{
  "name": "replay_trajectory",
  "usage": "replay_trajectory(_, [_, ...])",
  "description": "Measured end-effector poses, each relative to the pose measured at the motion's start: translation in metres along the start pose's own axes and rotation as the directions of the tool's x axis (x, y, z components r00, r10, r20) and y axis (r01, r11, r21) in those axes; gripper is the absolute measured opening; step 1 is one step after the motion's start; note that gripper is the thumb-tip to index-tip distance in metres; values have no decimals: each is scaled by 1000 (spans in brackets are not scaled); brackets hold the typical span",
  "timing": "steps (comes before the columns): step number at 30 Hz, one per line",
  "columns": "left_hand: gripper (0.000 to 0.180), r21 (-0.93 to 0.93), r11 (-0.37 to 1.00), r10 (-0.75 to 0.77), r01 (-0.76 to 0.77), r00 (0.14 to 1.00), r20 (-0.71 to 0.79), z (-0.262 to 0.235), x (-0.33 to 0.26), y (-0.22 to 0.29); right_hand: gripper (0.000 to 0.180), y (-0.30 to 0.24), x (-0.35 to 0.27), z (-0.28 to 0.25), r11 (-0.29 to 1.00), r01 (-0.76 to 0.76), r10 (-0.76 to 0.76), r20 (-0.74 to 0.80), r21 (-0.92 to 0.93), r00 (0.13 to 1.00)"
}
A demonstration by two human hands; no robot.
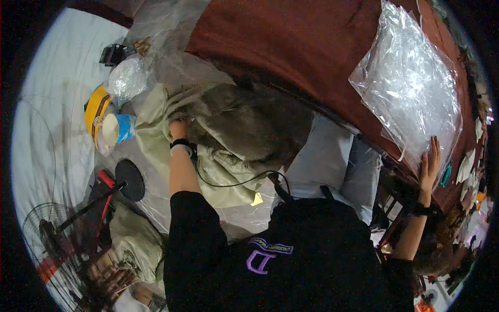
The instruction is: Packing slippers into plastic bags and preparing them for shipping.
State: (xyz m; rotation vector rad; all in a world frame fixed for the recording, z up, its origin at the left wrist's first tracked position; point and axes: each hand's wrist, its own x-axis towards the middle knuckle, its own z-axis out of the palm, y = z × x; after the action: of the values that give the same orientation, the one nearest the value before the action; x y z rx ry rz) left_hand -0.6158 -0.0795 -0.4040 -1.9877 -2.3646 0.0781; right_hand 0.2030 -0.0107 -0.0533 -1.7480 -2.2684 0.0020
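Olive-green fabric, a garment (223, 140) with a darker furry lining, lies crumpled at the centre of the frame, on clear plastic sheeting over a pale floor. Its upper left fold is bunched inside the left hand (178, 128), whose fingers are clenched into the cloth so that the fabric hides their tips; a dark band sits on that wrist, and a black cable runs from it across the garment.

At right of frame, the right hand (430, 162) lies flat with fingers spread and released, pressing on the lower edge of a stack of clear plastic bags (410, 83) that rests on the reddish-brown table (291, 47).

Left of the garment stand a yellow roll of tape (95, 112) and a blue-and-white cup (117, 130). A second olive garment (136, 242) lies lower left, beside a black fan (54, 234).
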Motion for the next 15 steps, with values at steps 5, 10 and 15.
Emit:
replay_trajectory(5, [33,6,998,52,-57,933,356,16,17,26,47,3,-2,-5,999,-39,40,34,-30,999])
replay_trajectory(10, [34,-168,968,244,-186,853,461,12,42,-12,46,-1,-2,3,980,-104,108,-14,172,994])
replay_trajectory(15, [39,-362,931,80,57,933,352,33,-2,52,46,-7,0,-4,992,-117,118,18,-44,993])
